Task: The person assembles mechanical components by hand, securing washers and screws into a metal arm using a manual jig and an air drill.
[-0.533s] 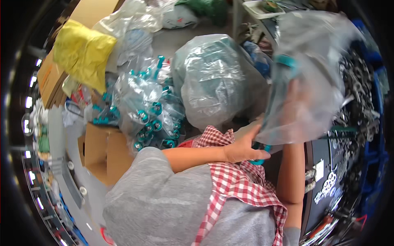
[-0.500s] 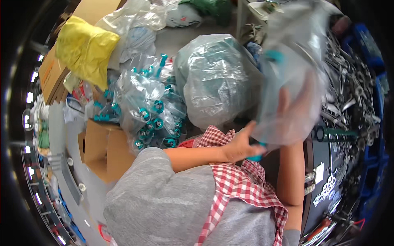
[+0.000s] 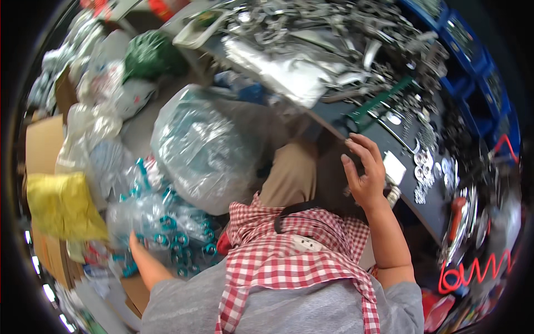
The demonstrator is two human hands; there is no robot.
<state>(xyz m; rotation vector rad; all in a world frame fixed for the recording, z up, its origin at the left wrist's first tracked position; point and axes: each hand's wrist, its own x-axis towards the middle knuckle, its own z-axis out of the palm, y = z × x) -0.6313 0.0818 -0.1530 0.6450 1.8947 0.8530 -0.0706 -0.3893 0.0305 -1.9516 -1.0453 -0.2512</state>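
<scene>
My right hand (image 3: 367, 173) is raised at the edge of the dark workbench (image 3: 425, 210), fingers apart and nothing in them. Just beyond its fingertips lies a long green tool (image 3: 381, 104). Over on the left, my left hand (image 3: 135, 245) reaches into clear plastic bagging (image 3: 127, 218). The plastic and blur hide its fingers, so its grip cannot be made out. Beside it is a heap of teal cylindrical parts (image 3: 179, 239) with metal ends, partly under clear film. A large, full clear bag (image 3: 203, 147) with a teal tint stands between my hands.
Loose metal parts (image 3: 334, 28) cover the bench, with a silvery-white plastic sheet (image 3: 278, 69) at its edge. Blue bins (image 3: 473, 72) line the right side, above a red coiled hose (image 3: 473, 275). At left are a yellow bag (image 3: 64, 206), cardboard (image 3: 44, 147) and a green bag (image 3: 153, 55).
My hands have parted: the left has swung to the teal heap, and the right has let go of the clear bag they held together. The view has turned toward the bench.
</scene>
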